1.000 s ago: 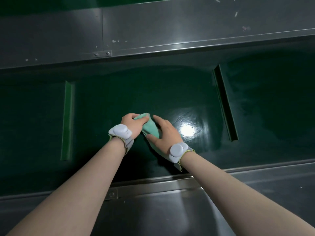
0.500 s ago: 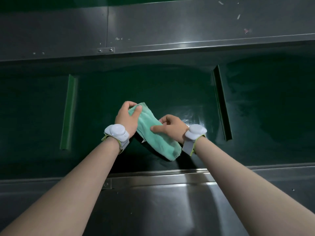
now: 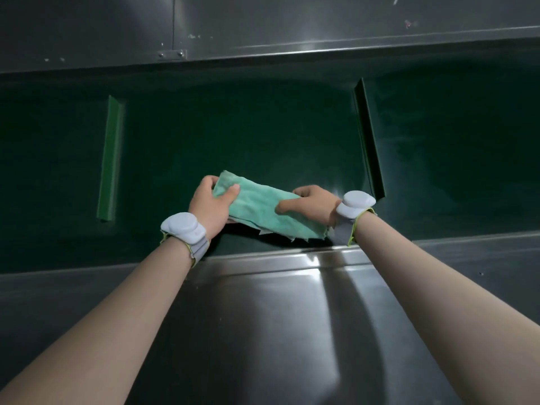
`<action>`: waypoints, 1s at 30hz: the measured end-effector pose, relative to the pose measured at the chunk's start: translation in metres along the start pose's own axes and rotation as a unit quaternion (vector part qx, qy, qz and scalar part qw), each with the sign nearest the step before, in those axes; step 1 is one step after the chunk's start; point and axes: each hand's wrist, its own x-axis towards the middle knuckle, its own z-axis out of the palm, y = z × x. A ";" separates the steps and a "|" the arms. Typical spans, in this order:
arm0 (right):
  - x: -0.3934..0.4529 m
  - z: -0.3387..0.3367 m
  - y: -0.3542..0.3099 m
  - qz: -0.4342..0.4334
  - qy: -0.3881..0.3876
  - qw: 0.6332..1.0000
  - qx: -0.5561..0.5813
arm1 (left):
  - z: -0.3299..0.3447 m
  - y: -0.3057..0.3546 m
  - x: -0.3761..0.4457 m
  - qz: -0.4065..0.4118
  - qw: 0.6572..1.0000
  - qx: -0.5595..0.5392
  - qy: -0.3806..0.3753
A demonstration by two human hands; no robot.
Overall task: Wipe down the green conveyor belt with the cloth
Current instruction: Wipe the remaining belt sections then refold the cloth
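Note:
A light green cloth (image 3: 263, 209) is stretched flat between both hands just above the near edge of the dark green conveyor belt (image 3: 248, 135). My left hand (image 3: 211, 204) grips its left end, thumb on top. Its right end is pinched by my right hand (image 3: 311, 204), fingers curled over the fabric. The cloth's frayed lower edge hangs toward the near steel rail. Both wrists wear grey bands.
Two raised cleats cross the belt, a bright green one (image 3: 110, 159) at the left and a dark one (image 3: 368, 138) at the right. A steel side rail (image 3: 292, 27) runs along the far side, and a shiny steel ledge (image 3: 263, 302) lies under my forearms.
The bunched cloth has been pulled open and spread wide between the hands. My right hand moved right, my left stayed at the left end. The view shifted toward the near rail.

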 end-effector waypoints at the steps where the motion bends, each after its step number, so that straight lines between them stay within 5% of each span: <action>1: -0.005 0.004 0.004 -0.003 0.021 1.000 0.009 | 0.001 -0.006 -0.008 0.009 1.000 0.017 0.009; 8: -0.068 0.050 0.042 -0.023 0.112 0.993 0.030 | -0.008 -0.053 -0.091 0.046 0.990 0.116 0.060; 14: -0.152 0.083 0.096 0.006 0.114 0.987 -0.115 | -0.024 -0.111 -0.171 -0.019 0.990 0.137 -0.011; 22: -0.186 0.100 0.171 0.020 0.122 0.971 -0.203 | 0.018 -0.200 -0.231 0.003 0.989 0.132 -0.063; 30: -0.210 0.099 0.210 0.003 0.179 0.934 -0.311 | 0.033 -0.210 -0.251 0.073 0.957 0.281 0.024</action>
